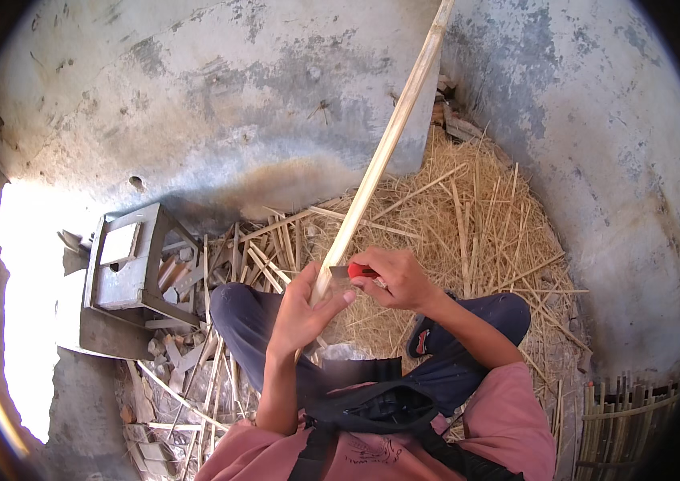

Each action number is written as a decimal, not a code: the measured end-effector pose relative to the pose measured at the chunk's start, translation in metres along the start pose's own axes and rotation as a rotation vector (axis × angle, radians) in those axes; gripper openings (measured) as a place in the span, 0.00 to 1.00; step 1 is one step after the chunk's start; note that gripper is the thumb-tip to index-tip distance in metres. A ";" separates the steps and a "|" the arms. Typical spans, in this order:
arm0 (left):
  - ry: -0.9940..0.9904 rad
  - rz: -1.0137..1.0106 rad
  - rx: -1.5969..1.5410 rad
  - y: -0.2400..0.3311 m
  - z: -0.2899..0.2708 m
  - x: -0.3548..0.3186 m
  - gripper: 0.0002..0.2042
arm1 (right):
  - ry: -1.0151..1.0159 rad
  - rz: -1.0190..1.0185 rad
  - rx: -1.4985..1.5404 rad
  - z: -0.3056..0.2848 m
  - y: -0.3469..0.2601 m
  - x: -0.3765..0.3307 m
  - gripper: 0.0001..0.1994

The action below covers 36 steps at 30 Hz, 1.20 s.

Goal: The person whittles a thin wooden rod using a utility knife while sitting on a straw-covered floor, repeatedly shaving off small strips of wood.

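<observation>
A long pale strip of split bamboo or wood [380, 156] slants from my lap up toward the top edge of the view. Near its lower end my left hand [305, 306] is closed around it, thumb pointing to the right. My right hand [394, 278] grips the red handle of a knife [341, 272]. The short grey blade points left and meets the strip just above my left fingers, or lies very near it. Below my left hand the strip's lower end is mostly hidden.
Straw-like shavings and thin strips [468, 216] cover the floor ahead and to the right. A worn wooden stool-like frame [135, 256] lies on the left by a bright opening, above scattered wood scraps [184, 353]. Plastered walls [588, 120] rise close around; a slatted rack [629, 421] stands lower right.
</observation>
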<state>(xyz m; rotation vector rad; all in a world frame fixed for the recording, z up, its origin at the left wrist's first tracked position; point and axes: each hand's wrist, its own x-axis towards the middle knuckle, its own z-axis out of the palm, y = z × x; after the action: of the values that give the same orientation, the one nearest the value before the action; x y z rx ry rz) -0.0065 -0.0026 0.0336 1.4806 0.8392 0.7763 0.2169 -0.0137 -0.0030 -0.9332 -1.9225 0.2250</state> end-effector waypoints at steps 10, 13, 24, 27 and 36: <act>0.012 0.034 0.060 -0.011 0.008 0.005 0.29 | -0.014 0.327 0.272 -0.004 -0.010 0.008 0.16; 0.058 0.143 0.133 -0.023 0.011 0.009 0.27 | -0.010 0.392 0.297 -0.003 -0.010 0.008 0.15; 0.205 0.072 0.372 -0.005 0.008 -0.005 0.13 | 0.049 0.306 0.071 -0.010 0.001 0.010 0.12; 0.176 0.059 0.220 -0.011 0.008 -0.002 0.14 | 0.058 0.258 0.108 -0.001 -0.003 0.006 0.13; 0.146 0.017 -0.049 -0.004 0.007 -0.003 0.21 | -0.029 0.055 0.034 0.013 -0.007 -0.002 0.14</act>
<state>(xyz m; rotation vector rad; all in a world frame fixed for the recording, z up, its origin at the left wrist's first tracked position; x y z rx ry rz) -0.0023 -0.0087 0.0291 1.4017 0.9114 0.9198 0.2029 -0.0168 -0.0080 -0.9663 -1.9149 0.3036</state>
